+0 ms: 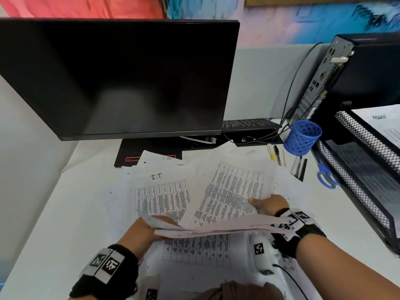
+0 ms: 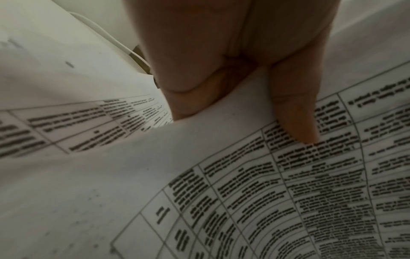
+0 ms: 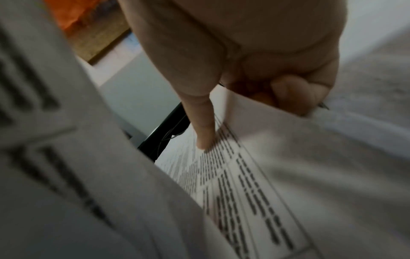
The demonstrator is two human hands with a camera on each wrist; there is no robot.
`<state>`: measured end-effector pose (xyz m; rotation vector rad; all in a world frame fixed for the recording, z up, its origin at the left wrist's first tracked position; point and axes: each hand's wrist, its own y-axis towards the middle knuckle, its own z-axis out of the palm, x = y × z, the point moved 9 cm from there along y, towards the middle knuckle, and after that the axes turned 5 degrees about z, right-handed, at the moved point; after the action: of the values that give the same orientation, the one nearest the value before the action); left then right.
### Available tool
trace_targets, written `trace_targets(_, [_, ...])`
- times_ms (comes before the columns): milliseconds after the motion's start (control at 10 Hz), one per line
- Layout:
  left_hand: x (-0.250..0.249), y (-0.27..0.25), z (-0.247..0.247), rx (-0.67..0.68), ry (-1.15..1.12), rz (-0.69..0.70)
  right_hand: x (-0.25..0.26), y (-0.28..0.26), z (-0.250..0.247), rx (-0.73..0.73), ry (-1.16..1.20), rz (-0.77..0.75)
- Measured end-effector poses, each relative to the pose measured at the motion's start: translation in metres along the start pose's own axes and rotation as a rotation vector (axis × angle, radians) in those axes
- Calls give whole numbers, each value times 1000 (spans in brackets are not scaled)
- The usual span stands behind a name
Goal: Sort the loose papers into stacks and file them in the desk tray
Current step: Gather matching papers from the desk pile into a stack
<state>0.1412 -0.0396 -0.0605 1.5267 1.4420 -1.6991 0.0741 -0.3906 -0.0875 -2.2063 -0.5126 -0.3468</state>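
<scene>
Loose printed papers (image 1: 161, 192) lie spread over the white desk, one headed "I.T". My left hand (image 1: 149, 229) grips a thin stack of papers (image 1: 216, 229) by its left end and holds it flat above the desk. In the left wrist view the thumb (image 2: 297, 119) presses on the top sheet (image 2: 155, 175). My right hand (image 1: 270, 205) pinches the lower right edge of a printed sheet (image 1: 233, 191), lifted off the pile. In the right wrist view one finger (image 3: 206, 131) lies on this sheet (image 3: 277, 166) and the others curl beneath. The black mesh desk tray (image 1: 365, 144) stands at the right, with a sheet headed "ADMIN" (image 1: 385, 122) in its top tier.
A dark monitor (image 1: 121, 79) fills the back of the desk, with a keyboard (image 1: 249, 123) tucked behind it. A blue pen cup (image 1: 303, 137), several pens (image 1: 298, 165) and blue scissors (image 1: 326, 176) lie between the papers and the tray. A PC tower (image 1: 357, 72) stands behind the tray.
</scene>
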Motion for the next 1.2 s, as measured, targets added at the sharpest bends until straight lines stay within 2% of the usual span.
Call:
trace_targets(100, [-24, -16, 10, 21, -95, 45, 6, 1, -3, -61, 17, -106])
trace_targets(200, [-26, -14, -3, -42, -105, 82, -1, -22, -21, -85, 216, -149])
trace_targets(300, [-16, -2, -27, -178, -103, 104, -3, -41, -29, 40, 509, -246])
trace_targets(400, [-33, 0, -28, -216, -137, 155, 2, -55, -36, 174, 689, -351])
trace_targets(500, [-49, 7, -7, -99, -290, 187, 15, -60, -30, 189, 422, -483])
trace_targets(600, [-52, 17, 11, -30, -316, 154, 26, -65, -16, 207, 253, -588])
trace_targets(700, [-47, 24, 17, -66, -307, 148, 28, -68, -10, 161, 321, -598])
trace_targets(800, [-44, 24, 11, -152, -243, 163, 11, -57, 0, 383, 767, -439])
trace_targets(900, [-39, 22, 10, -228, -185, 123, 3, -57, 5, 534, 899, -410])
trace_targets(1000, [-39, 18, 35, -122, -125, 51, 2, -64, 17, 434, 422, -460])
trace_targets(1100, [-43, 18, 58, 31, -96, 8, -11, -34, 6, 77, 232, -369])
trace_targets(1200, [-41, 25, 51, 12, 27, 44, -37, -1, -13, -134, 302, -199])
